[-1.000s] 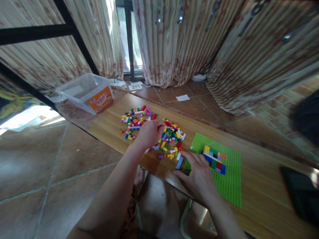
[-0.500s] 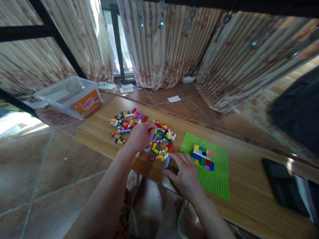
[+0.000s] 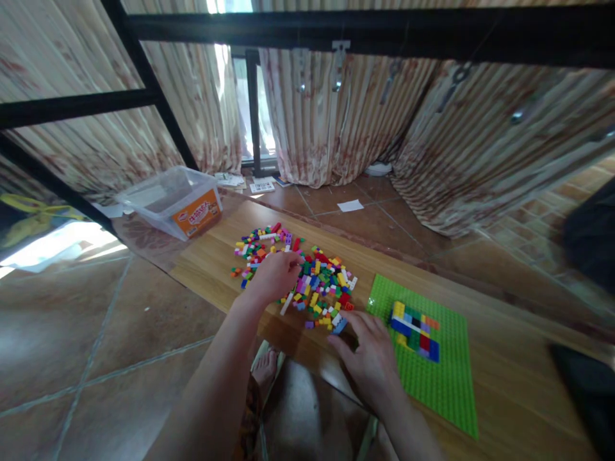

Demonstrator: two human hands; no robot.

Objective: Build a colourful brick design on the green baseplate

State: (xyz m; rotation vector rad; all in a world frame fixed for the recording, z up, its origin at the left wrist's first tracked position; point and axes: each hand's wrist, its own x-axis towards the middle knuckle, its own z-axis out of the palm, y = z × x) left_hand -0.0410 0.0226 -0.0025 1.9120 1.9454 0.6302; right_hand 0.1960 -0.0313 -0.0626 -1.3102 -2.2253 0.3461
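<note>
My left hand is over the heap of loose toy bricks, its fingers curled together. Whatever its fingertips may pinch is hidden behind the hand. Beside the heap's near right edge, my right hand holds a blue brick between thumb and fingers, low over the table. Right of that hand lies a green baseplate. A flat build of multicoloured bricks sits on it, with yellow, blue, white, red and orange pieces. A long whitish brick lies just below my left hand.
The wooden table runs from upper left to lower right. A clear plastic box with an orange label stands at its far left. A dark flat object lies at the right. Black metal bars cross above, before curtains.
The view has shifted, so everything sits lower and further right. The blue brick in my right hand has turned to a more slanted angle. My left hand stays over the heap, fingers still curled.
</note>
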